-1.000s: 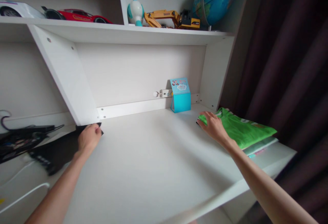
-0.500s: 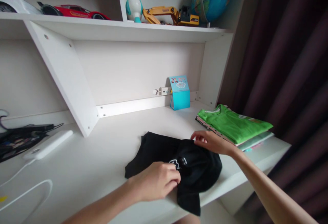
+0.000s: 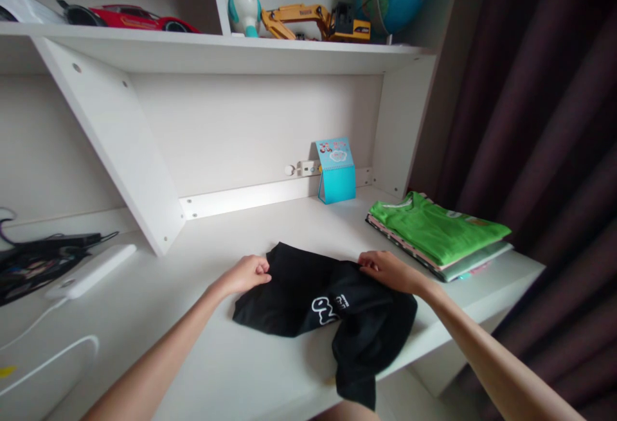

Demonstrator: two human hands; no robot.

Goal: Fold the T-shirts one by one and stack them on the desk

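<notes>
Pinching white-lettered black garment (image 3: 295, 287) with tightly curled left hand (image 3: 247, 273) at left edge, right hand (image 3: 389, 271) at far edge

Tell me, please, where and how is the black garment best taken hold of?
I would pinch the garment along its far edge, one hand near each end, coming from above and the sides. That edge lies fairly straight on the desk, while the near right part is bunched and hangs over the front. The left hand and right hand are at such places.
</notes>
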